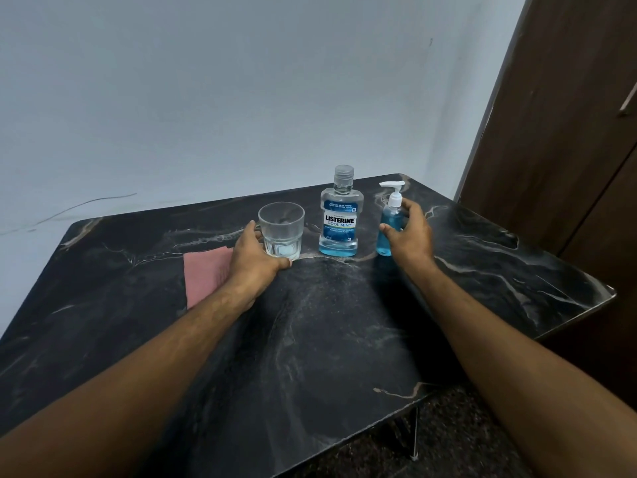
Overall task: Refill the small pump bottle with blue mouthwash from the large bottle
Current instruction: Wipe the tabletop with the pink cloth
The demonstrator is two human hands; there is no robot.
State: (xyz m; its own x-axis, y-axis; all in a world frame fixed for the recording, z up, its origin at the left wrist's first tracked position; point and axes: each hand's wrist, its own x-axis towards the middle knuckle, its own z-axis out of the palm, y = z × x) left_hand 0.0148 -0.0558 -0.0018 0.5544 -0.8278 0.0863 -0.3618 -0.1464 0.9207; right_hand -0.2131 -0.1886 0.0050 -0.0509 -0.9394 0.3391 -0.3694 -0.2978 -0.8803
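Seen from the head camera, a dark marble-patterned table [310,339] is set against a pale wall [206,98], with a brown wooden door [568,132] at the right. Three items are lined up near the table's far edge: a clear glass tumbler [281,228] at the left, a large bottle [342,215] labelled Listerine Cool Mint in the middle, and a small pump bottle [390,225] at the right. The large bottle is seen upright with its clear cap on and blue mouthwash only in its lower part. The small pump bottle is also upright, its white pump head fitted, and blue liquid is visible through most of its body. The left hand [256,253] is wrapped around the near left side of the tumbler, thumb at the base and fingers curled behind the glass. The right hand [410,232] is placed at the small pump bottle's right side, thumb and fingers spread apart around it; whether the bottle is actually touched cannot be told. A pink cloth [203,274] is laid flat on the table, partly covered by the left wrist.
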